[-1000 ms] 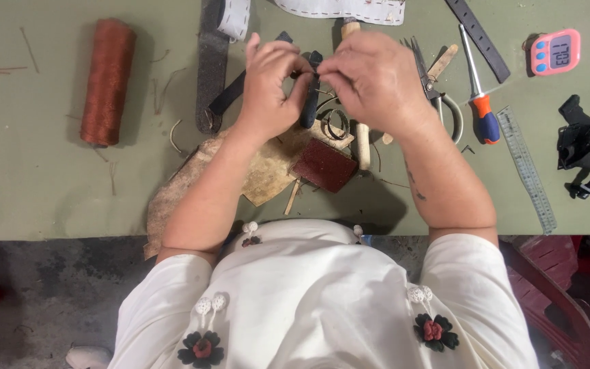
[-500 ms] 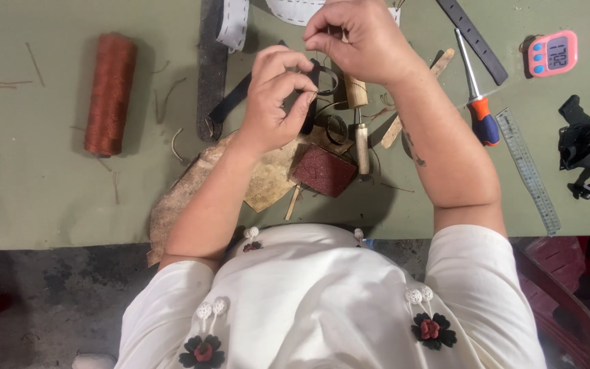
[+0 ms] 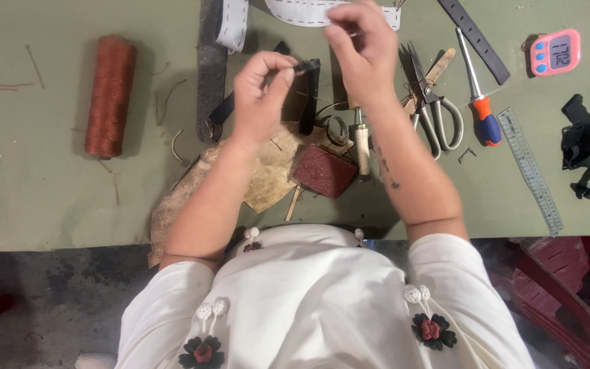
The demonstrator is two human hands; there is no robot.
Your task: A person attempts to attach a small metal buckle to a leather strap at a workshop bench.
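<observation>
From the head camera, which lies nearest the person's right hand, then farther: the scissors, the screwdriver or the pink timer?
From the right hand:
1. Scissors, just to its right.
2. Screwdriver, farther right, past the scissors.
3. Pink timer, far right, near the table's top edge.

Both forearms reach forward, toward 12 o'clock, bare from the short sleeves. The left hand (image 3: 261,92) is raised, its thumb and fingers pinched together in a closed grip. The right hand (image 3: 362,48) is higher, at 1 o'clock from the left, its fingertips also pinched together.
</observation>
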